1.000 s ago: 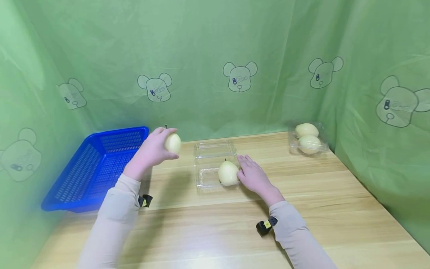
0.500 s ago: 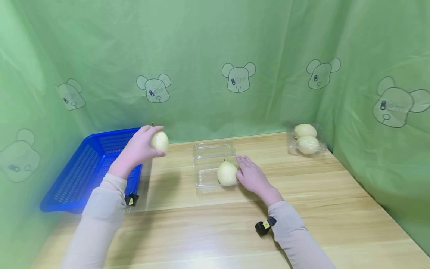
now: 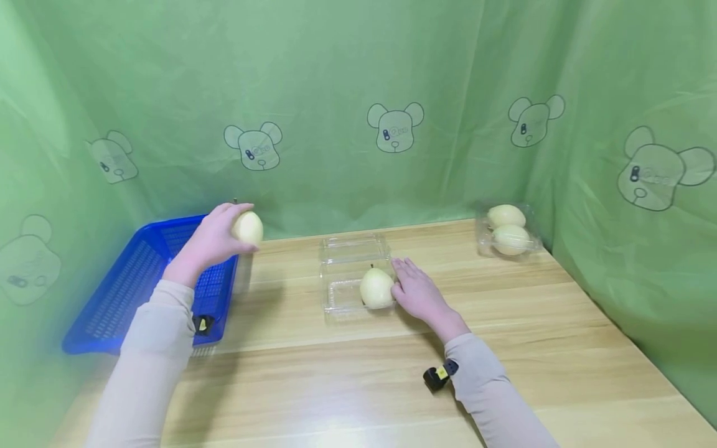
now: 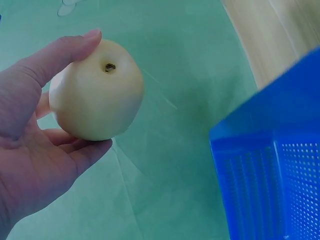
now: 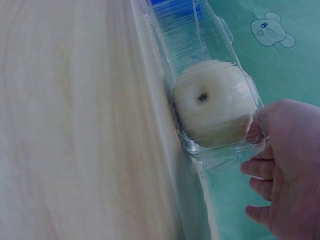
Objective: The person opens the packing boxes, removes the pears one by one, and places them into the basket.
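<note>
The left hand (image 3: pixel 215 236) grips a pear (image 3: pixel 249 229) between thumb and curled fingers, seemingly for security, the blue basket (image 3: pixel 129 289) near them, while the right hand (image 3: pixel 420 291), fingers relaxed and extended, touches a clear box (image 3: pixel 339 296) (presumably steadying it), a second pear (image 3: pixel 376 289) just beside those fingers.

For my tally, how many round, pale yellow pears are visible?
4: one pear in the left hand, one in the open clear plastic container, two in the far-right clear plastic box. Others may be hidden.
</note>
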Demonstrator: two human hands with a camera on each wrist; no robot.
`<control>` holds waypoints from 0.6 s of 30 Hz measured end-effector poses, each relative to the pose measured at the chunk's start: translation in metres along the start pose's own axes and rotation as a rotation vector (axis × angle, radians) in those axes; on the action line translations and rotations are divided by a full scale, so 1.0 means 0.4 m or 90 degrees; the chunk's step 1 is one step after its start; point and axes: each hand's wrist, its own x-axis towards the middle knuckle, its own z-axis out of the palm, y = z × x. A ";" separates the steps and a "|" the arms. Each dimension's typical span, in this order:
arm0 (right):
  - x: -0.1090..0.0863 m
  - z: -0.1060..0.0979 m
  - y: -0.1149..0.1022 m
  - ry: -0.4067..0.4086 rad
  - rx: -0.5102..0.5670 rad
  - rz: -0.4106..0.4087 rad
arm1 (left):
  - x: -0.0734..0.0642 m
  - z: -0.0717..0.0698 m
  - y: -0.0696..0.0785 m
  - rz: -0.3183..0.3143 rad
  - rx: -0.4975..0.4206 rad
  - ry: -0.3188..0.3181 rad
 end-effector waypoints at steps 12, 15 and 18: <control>-0.001 -0.002 0.000 0.006 0.007 -0.001 | 0.017 -0.021 -0.072 -0.046 -0.019 0.022; -0.001 -0.003 0.001 0.004 0.000 0.001 | 0.024 -0.020 -0.087 -0.058 -0.028 0.024; -0.003 -0.004 0.000 0.003 0.000 0.001 | 0.032 -0.020 -0.101 -0.067 -0.038 0.029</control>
